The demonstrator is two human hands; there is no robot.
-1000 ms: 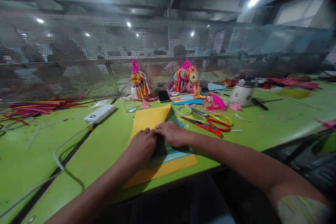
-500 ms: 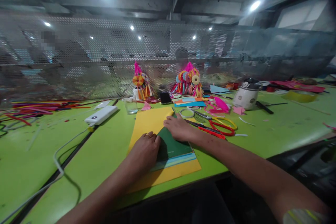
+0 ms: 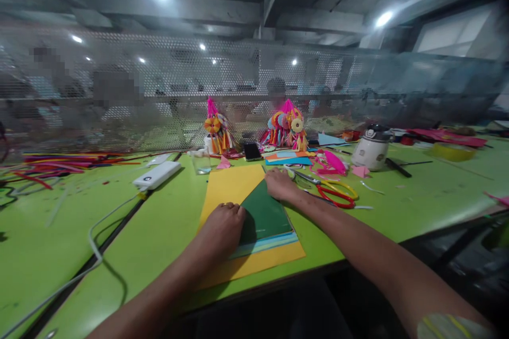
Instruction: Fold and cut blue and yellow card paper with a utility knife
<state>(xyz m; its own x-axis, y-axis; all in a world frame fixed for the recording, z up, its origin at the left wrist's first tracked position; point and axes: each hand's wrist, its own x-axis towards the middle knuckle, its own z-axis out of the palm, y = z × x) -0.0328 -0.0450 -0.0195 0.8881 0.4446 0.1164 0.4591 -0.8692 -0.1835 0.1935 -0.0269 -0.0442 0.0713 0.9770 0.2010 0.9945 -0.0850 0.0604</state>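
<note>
Right hand (image 3: 280,185) has slid along the green sheet (image 3: 264,217) to its far corner, fingers flat, gripping nothing. Left hand (image 3: 222,230) stays pressed flat on the near-left edge. Sheet lies atop the yellow paper (image 3: 230,185) near the counter's (image 3: 159,222) front edge; crease apparently being run

Left of the yellow sheet (image 3: 228,188) the green table (image 3: 167,222) lies bare up to the white power bank (image 3: 157,175) and its cable (image 3: 95,243), so a hand can pass there. Right of the sheet, the scissors (image 3: 332,193) lie close and block the way. Behind the sheet stand a small glass (image 3: 202,161), a phone (image 3: 252,151) and paper decorations (image 3: 287,128), just before the mesh wall (image 3: 159,90).
</note>
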